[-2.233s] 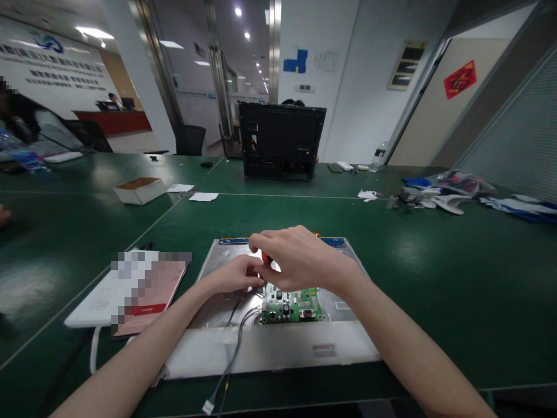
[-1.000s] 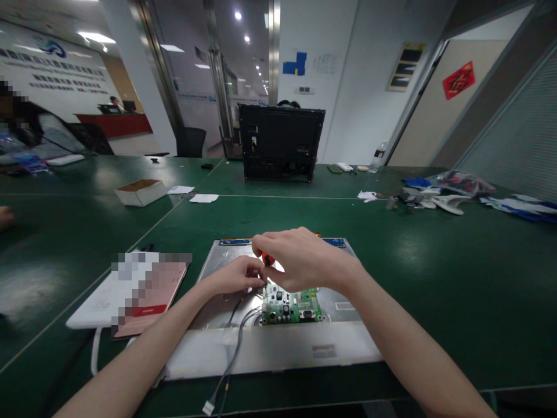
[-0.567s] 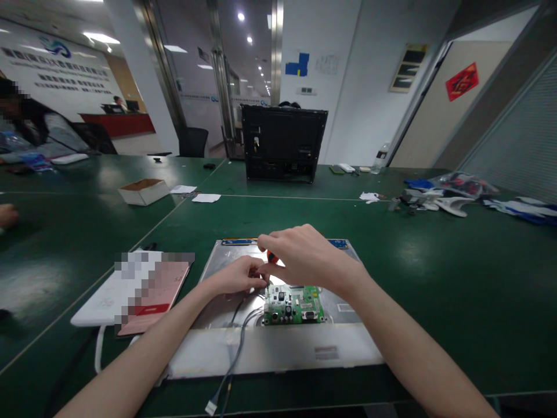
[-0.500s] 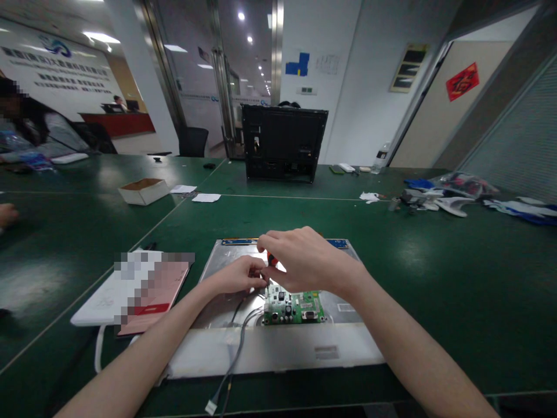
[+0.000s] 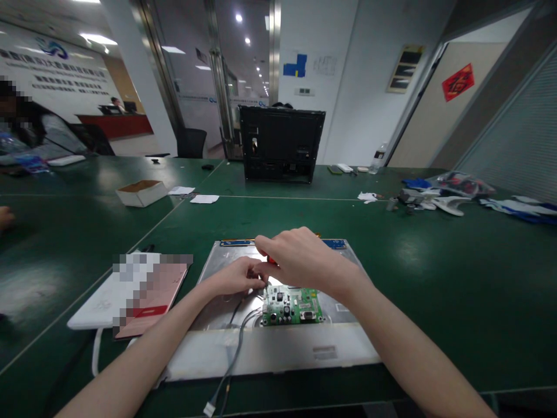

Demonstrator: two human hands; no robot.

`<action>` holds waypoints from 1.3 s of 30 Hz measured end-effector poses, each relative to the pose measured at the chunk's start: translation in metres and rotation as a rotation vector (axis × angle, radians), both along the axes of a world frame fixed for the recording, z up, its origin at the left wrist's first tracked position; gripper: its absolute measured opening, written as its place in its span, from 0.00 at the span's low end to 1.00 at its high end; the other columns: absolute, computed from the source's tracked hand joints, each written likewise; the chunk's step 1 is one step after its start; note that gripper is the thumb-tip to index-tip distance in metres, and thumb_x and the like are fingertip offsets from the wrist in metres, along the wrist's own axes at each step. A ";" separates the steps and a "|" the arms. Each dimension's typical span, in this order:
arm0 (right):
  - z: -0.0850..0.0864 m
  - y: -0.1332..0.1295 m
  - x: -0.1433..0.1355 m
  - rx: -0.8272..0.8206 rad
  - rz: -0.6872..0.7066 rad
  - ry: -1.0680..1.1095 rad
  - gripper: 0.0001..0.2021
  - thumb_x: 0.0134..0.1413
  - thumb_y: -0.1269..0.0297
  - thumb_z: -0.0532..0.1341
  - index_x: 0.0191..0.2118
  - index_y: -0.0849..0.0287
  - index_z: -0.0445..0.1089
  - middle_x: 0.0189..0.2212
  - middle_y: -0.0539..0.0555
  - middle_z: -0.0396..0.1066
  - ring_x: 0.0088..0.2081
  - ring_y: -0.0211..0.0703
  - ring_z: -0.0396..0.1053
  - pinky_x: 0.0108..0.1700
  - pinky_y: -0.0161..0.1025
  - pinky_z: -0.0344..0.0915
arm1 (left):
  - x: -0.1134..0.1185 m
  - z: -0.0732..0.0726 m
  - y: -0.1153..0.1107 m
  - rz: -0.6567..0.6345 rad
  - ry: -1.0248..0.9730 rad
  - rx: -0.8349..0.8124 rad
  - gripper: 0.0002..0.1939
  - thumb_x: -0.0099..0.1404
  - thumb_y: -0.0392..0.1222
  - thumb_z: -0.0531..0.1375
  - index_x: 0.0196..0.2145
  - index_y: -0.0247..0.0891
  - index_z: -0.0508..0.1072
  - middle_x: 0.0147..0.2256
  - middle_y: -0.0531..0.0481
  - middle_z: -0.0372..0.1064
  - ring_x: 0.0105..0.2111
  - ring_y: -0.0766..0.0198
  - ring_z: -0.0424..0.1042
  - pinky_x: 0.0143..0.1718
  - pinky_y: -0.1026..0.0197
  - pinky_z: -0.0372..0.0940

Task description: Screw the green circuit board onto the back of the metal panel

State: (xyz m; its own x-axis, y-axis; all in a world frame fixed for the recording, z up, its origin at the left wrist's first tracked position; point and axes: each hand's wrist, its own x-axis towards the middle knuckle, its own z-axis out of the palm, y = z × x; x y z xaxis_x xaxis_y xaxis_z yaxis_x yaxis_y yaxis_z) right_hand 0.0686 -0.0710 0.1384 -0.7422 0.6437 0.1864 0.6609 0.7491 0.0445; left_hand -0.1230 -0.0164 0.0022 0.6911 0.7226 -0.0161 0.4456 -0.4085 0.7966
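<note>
A green circuit board [image 5: 293,305] lies on the silver back of a display panel [image 5: 270,348]. My right hand [image 5: 300,255] is closed around the red and black handle of a screwdriver [image 5: 271,259], mostly hidden by my fingers. Its lower end points down at the board's upper left corner. My left hand [image 5: 239,276] is closed in a pinch at that same corner, beside the screwdriver's shaft; what its fingertips grip is too small to tell. Grey cables [image 5: 238,354] run from the board's left side over the panel's front edge, ending in a white connector [image 5: 209,409].
Left of the panel lie a white device [image 5: 93,310] and a pink booklet [image 5: 174,290]. Farther off stand a white box [image 5: 143,194] and a black monitor housing [image 5: 282,145]. Bags and gloves [image 5: 456,191] lie at the right. Another person [image 5: 61,133] sits at far left.
My right hand has turned and tipped slightly, covering more of the screwdriver handle. My left hand keeps its place at the board's corner. The whole view has shifted a little.
</note>
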 end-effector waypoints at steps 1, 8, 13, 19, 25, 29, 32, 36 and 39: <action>0.000 -0.001 0.001 -0.009 0.014 0.010 0.08 0.59 0.61 0.54 0.40 0.59 0.63 0.30 0.52 0.71 0.25 0.36 0.62 0.23 0.37 0.42 | 0.000 -0.001 0.000 0.004 -0.006 -0.002 0.05 0.55 0.36 0.59 0.31 0.33 0.73 0.25 0.52 0.69 0.24 0.67 0.65 0.25 0.67 0.60; 0.003 -0.007 0.002 -0.077 0.070 0.008 0.09 0.53 0.66 0.57 0.41 0.60 0.61 0.35 0.53 0.71 0.27 0.37 0.62 0.22 0.36 0.45 | 0.001 -0.004 -0.001 0.054 -0.002 -0.094 0.08 0.54 0.37 0.59 0.33 0.33 0.73 0.26 0.52 0.69 0.23 0.67 0.65 0.23 0.67 0.60; -0.002 -0.001 -0.004 0.030 0.018 0.029 0.09 0.57 0.63 0.56 0.43 0.59 0.61 0.31 0.52 0.72 0.24 0.36 0.61 0.23 0.36 0.42 | 0.003 0.003 -0.004 0.040 0.001 -0.058 0.07 0.56 0.38 0.59 0.33 0.34 0.73 0.25 0.52 0.69 0.23 0.67 0.65 0.25 0.67 0.60; -0.007 0.002 -0.007 0.056 0.024 0.049 0.08 0.60 0.61 0.53 0.40 0.59 0.63 0.28 0.51 0.71 0.23 0.35 0.60 0.24 0.37 0.41 | 0.001 0.001 -0.001 0.044 0.029 0.023 0.07 0.55 0.38 0.60 0.33 0.34 0.73 0.30 0.50 0.72 0.31 0.63 0.69 0.31 0.65 0.63; -0.003 0.000 -0.002 -0.058 0.097 0.073 0.08 0.54 0.66 0.54 0.41 0.60 0.61 0.37 0.55 0.71 0.27 0.36 0.60 0.24 0.36 0.43 | 0.000 -0.003 0.000 0.027 -0.008 -0.027 0.07 0.54 0.35 0.59 0.32 0.33 0.73 0.25 0.52 0.69 0.23 0.67 0.66 0.25 0.67 0.60; -0.003 0.003 -0.003 -0.013 0.044 0.060 0.07 0.56 0.66 0.53 0.40 0.60 0.61 0.33 0.53 0.71 0.25 0.35 0.59 0.23 0.37 0.41 | 0.002 0.001 -0.003 0.036 -0.024 -0.068 0.07 0.55 0.36 0.59 0.33 0.33 0.72 0.25 0.53 0.69 0.20 0.70 0.63 0.22 0.69 0.58; -0.006 0.007 -0.005 0.027 0.013 0.041 0.07 0.58 0.62 0.53 0.39 0.58 0.62 0.27 0.51 0.70 0.22 0.35 0.58 0.23 0.37 0.40 | 0.002 0.002 -0.003 0.053 -0.001 -0.067 0.07 0.55 0.37 0.61 0.32 0.34 0.72 0.24 0.53 0.68 0.20 0.70 0.64 0.22 0.68 0.59; -0.006 0.009 -0.003 0.034 0.003 0.031 0.08 0.58 0.59 0.54 0.37 0.58 0.64 0.26 0.51 0.70 0.24 0.36 0.60 0.24 0.37 0.40 | 0.001 0.003 -0.002 0.054 -0.001 -0.065 0.06 0.54 0.38 0.61 0.31 0.34 0.72 0.25 0.53 0.68 0.21 0.69 0.65 0.22 0.68 0.60; -0.003 0.007 0.000 -0.009 0.047 0.069 0.07 0.56 0.61 0.55 0.36 0.59 0.63 0.30 0.52 0.71 0.26 0.36 0.61 0.24 0.37 0.41 | 0.002 0.003 -0.002 0.023 -0.033 -0.086 0.04 0.54 0.36 0.60 0.30 0.34 0.72 0.23 0.54 0.67 0.19 0.70 0.63 0.21 0.68 0.58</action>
State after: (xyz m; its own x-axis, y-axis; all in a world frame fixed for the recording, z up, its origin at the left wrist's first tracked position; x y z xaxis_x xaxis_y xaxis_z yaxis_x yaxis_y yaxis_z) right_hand 0.0690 -0.0643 0.1352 -0.7570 0.6106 0.2326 0.6264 0.7795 -0.0074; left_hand -0.1214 -0.0184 0.0055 0.6758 0.7349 -0.0561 0.4265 -0.3280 0.8429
